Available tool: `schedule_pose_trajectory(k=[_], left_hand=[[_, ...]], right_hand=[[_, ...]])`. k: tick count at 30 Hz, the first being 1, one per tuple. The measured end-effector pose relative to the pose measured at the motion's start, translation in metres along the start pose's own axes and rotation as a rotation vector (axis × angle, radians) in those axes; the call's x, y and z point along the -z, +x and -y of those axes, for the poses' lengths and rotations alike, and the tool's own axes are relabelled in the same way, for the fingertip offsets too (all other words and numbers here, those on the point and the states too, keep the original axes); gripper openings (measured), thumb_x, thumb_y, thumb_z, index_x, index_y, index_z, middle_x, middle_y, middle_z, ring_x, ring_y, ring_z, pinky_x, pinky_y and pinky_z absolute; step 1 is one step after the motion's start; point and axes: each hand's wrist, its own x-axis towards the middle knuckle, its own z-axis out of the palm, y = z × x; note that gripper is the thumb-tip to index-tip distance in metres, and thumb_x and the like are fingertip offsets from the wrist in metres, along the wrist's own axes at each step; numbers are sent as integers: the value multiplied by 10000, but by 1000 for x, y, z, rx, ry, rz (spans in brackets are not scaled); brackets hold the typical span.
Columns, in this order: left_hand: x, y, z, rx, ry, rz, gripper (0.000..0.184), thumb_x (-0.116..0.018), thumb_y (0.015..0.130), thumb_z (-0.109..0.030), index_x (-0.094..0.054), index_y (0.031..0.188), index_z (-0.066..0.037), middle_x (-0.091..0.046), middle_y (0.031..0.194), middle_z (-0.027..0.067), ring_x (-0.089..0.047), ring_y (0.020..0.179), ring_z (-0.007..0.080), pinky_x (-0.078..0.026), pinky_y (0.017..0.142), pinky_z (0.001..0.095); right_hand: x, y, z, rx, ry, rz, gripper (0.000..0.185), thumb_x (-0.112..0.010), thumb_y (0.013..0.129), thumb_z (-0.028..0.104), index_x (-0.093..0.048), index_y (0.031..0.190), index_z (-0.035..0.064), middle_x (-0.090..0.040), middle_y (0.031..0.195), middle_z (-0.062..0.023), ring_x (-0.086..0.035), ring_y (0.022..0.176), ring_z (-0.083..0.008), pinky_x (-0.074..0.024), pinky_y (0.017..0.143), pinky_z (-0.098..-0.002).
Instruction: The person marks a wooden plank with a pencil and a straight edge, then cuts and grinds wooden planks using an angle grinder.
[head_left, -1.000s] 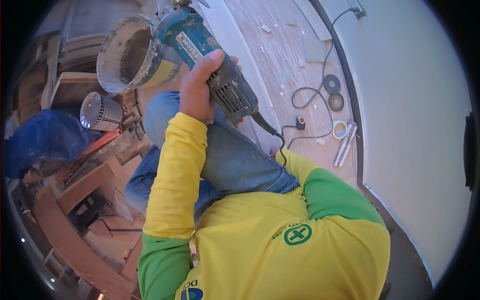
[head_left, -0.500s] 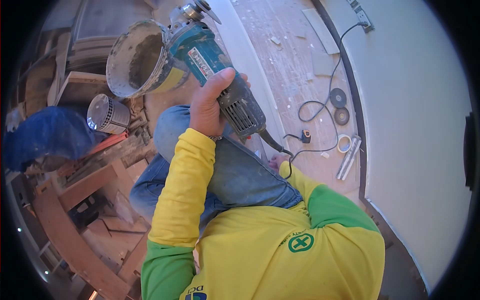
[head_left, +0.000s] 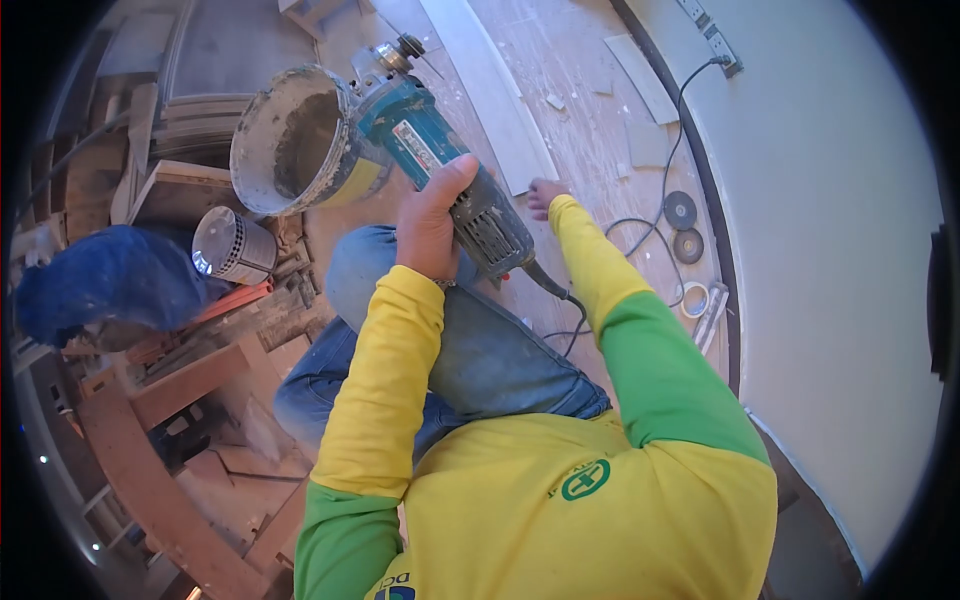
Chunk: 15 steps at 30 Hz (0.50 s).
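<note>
My left hand grips a teal and black angle grinder around its body. The grinder is raised above my bent knee, its metal head and thin disc pointing away from me. Its black cord hangs from the rear end. Stretched forward, my right hand is closed at the near end of a long white board on the floor. Its fingertips are partly hidden. Just beyond the grinder stands a mortar-crusted bucket.
On the right floor lie two dark discs, a tape roll and a cable running to a wall outlet. At left are a paint can, a blue bundle, wood pieces and a wooden frame.
My right hand has reached forward from beside my leg, and the white board's near end has shifted away with it. My left hand still holds the grinder. The view has shifted slightly.
</note>
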Motion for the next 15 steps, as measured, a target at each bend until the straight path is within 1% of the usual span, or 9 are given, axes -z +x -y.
schedule_pose_trajectory(k=[2,4,6,7,9,10,12,13,15], left_hand=[[-1,6,5,-46,8,-29,344,-717,903,-321,-632,1059,-26,-695,932,107,-688,784,195,-586,718,347],[-6,10,8,-83,16,-64,328,-735,897,-297,-632,1064,-34,-695,936,94,-683,781,188,-580,719,344],[-18,12,7,-149,74,-136,342,-785,868,-262,-628,1091,-55,-684,942,55,-663,813,156,-554,750,319],[-22,15,7,-158,72,-132,342,-785,868,-262,-628,1091,-55,-684,942,55,-663,813,156,-554,750,319],[-30,20,10,-195,36,-107,408,-823,833,-223,-598,1129,-56,-643,989,18,-612,843,109,-508,767,259],[-34,21,9,-200,35,-101,408,-823,833,-223,-598,1129,-56,-643,989,18,-612,843,109,-508,767,259],[-45,21,9,-220,61,-120,419,-838,818,-201,-593,1125,-55,-640,993,18,-612,849,110,-508,775,259],[-50,21,9,-237,52,-101,442,-852,805,-204,-587,1120,-43,-647,995,26,-623,860,115,-519,784,272],[-56,23,11,-230,87,-94,457,-858,801,-221,-586,1119,-36,-652,1000,33,-630,866,118,-525,786,278]], right_hand=[[-13,-77,50,157,375,-10,432,-583,969,398,-576,1215,43,-663,1091,-108,-642,910,-227,-550,766,-388],[-9,-148,76,398,450,340,589,-631,920,508,-581,1281,44,-693,1141,-102,-676,980,-195,-557,824,-359],[-14,-213,86,621,295,543,775,-714,891,457,-422,1460,19,-644,1261,-137,-655,1091,-231,-529,934,-374],[-24,-245,92,629,290,545,775,-714,891,457,-422,1460,19,-644,1261,-137,-655,1091,-231,-529,934,-374],[-45,-294,102,844,-196,372,927,-820,800,355,-329,1506,8,-609,1299,-179,-628,1158,-274,-503,982,-374],[-55,-307,109,851,-199,368,927,-820,800,355,-329,1506,8,-609,1299,-179,-628,1158,-274,-503,982,-374],[-74,-323,120,763,-521,-143,973,-877,708,281,-352,1477,1,-621,1256,-210,-630,1154,-316,-495,981,-374],[-80,-318,119,837,-517,-254,967,-877,680,316,-376,1445,2,-634,1210,-227,-650,1117,-344,-510,939,-378],[-87,-314,123,844,-539,-352,933,-876,689,321,-391,1422,9,-646,1188,-221,-662,1091,-351,-520,919,-387]])
